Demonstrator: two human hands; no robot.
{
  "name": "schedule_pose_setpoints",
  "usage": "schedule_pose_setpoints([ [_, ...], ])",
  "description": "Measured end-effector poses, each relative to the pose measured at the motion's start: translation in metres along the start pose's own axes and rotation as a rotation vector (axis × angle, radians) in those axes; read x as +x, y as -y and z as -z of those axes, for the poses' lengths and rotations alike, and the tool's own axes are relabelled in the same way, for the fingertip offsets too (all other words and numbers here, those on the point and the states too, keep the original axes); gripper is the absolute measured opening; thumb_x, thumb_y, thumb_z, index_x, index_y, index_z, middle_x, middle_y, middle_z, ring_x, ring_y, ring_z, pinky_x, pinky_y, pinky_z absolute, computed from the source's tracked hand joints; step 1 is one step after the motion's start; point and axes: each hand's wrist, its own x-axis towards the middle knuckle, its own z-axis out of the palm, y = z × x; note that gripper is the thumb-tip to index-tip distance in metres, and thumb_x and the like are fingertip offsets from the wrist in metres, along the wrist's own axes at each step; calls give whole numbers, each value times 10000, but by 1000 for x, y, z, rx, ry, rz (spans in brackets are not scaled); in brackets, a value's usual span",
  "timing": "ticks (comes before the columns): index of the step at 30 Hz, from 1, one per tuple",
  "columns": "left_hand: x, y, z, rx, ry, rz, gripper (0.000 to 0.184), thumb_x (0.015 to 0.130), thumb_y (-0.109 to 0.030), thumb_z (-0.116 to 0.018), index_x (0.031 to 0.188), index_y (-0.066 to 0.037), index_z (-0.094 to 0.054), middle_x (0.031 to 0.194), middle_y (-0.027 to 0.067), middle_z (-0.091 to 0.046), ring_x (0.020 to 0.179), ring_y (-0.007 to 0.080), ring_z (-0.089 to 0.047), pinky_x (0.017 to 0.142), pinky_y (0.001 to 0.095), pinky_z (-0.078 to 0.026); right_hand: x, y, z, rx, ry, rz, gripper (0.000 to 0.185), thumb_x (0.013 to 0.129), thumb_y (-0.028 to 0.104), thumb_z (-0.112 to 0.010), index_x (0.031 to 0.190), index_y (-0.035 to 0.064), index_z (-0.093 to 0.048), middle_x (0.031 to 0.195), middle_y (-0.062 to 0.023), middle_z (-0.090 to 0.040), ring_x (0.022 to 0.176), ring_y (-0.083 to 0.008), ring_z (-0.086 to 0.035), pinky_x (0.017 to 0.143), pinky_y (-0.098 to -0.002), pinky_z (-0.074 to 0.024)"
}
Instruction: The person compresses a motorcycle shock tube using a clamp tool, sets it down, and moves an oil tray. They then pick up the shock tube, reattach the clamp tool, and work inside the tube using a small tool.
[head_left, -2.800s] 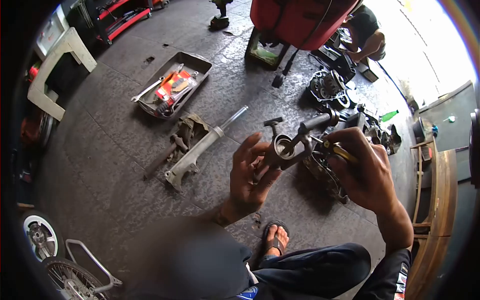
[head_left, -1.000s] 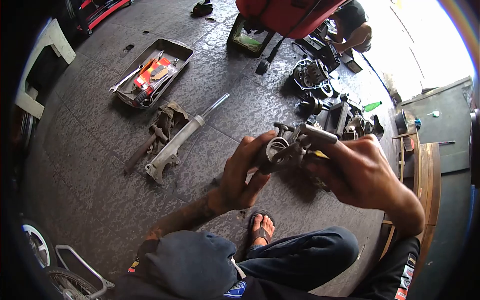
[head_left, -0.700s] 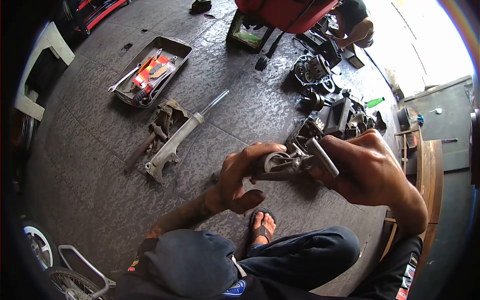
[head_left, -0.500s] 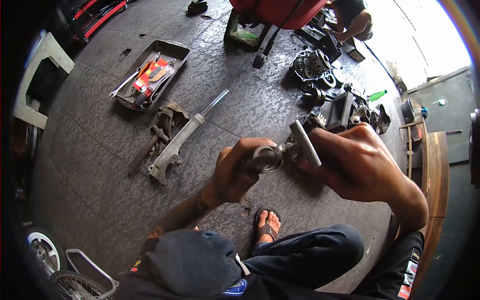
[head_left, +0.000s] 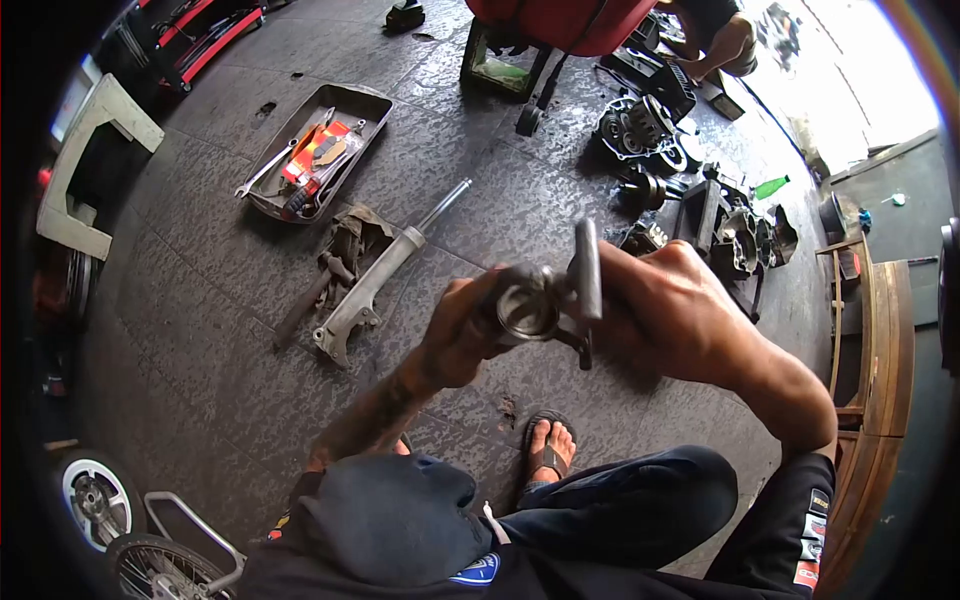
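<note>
My left hand (head_left: 462, 330) is wrapped round a metal tube (head_left: 527, 312), whose round open end faces me. Close against that end, my right hand (head_left: 675, 315) is closed on a metal tool with a grey bar (head_left: 588, 270) standing upright. The tool's exact kind is hard to make out, and the fingers hide much of it. Left of my hands, a motorcycle fork leg (head_left: 375, 275) lies on the floor with its shiny tube pointing away. Beside it are a crumpled brown rag (head_left: 362, 232) and a hammer (head_left: 310, 305).
A metal tray (head_left: 375, 118) holds wrenches and a red packet. Engine parts (head_left: 640, 130) and a green bottle (head_left: 772, 187) lie at the right. A person (head_left: 725, 45) crouches at the back. A wooden bench (head_left: 885, 350) is right; a wheel (head_left: 95, 500) stands lower left.
The bar in my right hand has turned from slanted to nearly upright and shifted slightly left. My right hand has moved a little left and blurs. The whole view has shifted slightly.
</note>
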Motion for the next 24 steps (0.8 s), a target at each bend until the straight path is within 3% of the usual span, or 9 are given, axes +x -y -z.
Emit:
schedule_pose_setpoints([
  [4, 10, -7, -1, 135, 143, -173, 609, 932, -546, -331, 1053, 16, -531, 685, 64, -606, 533, 123, -580, 487, 267, -439, -3, -5, 7, -15, -115, 90, 202, 913, 218, -543, 789, 68, -486, 485, -40, -462, 358, -168, -460, 362, -327, -368],
  [6, 10, -6, -2, 41, 213, -117, 596, 938, -534, -323, 1018, 19, -531, 682, 66, -605, 538, 132, -594, 496, 267, -454, -7, 0, 14, -50, -187, 146, 194, 892, 186, -572, 753, 76, -493, 484, -30, -458, 342, -144, -437, 335, -313, -347],
  [7, 6, -9, 1, -3, 211, 57, 681, 878, -636, -385, 948, 21, -546, 850, 56, -599, 656, 81, -544, 548, 243, -434, -10, 7, 19, -62, -198, 148, 192, 886, 176, -580, 745, 78, -494, 482, -26, -457, 338, -138, -431, 327, -307, -341],
  [11, -4, 11, -4, -98, 37, 59, 634, 906, -590, -382, 987, 20, -534, 810, 38, -570, 634, 80, -529, 515, 236, -426, -21, 24, 25, -222, -114, 70, 215, 868, 168, -614, 722, 83, -480, 465, -10, -451, 315, -125, -403, 298, -297, -317],
  [16, 5, 8, -7, -6, 26, 107, 688, 868, -643, -405, 1016, 19, -521, 797, 36, -559, 609, 45, -495, 467, 193, -364, -22, 27, 19, -295, -77, 20, 241, 868, 216, -625, 734, 78, -479, 474, -15, -491, 312, -124, -430, 290, -298, -319],
  [17, 8, 18, -3, 41, 87, -83, 527, 930, -479, -369, 1224, -43, -387, 823, 77, -609, 557, 67, -510, 460, 220, -394, -22, 27, 18, -295, -74, 23, 241, 868, 216, -625, 734, 78, -479, 474, -15, -491, 312, -124, -430, 290, -298, -319],
  [19, 9, 26, 1, 92, 141, -274, 495, 991, -316, -332, 1431, -105, -254, 849, 118, -660, 505, 89, -526, 453, 248, -424, -20, 27, 15, -307, -127, 22, 235, 874, 227, -617, 750, 70, -494, 487, -19, -516, 321, -122, -456, 288, -291, -319],
  [24, 12, 21, 1, 194, 116, -197, 489, 992, -322, -324, 1422, -99, -266, 820, 105, -652, 502, 95, -525, 451, 257, -425, -16, 25, 11, -353, -159, 49, 235, 885, 230, -600, 762, 56, -501, 487, -20, -521, 321, -120, -474, 281, -288, -309],
])
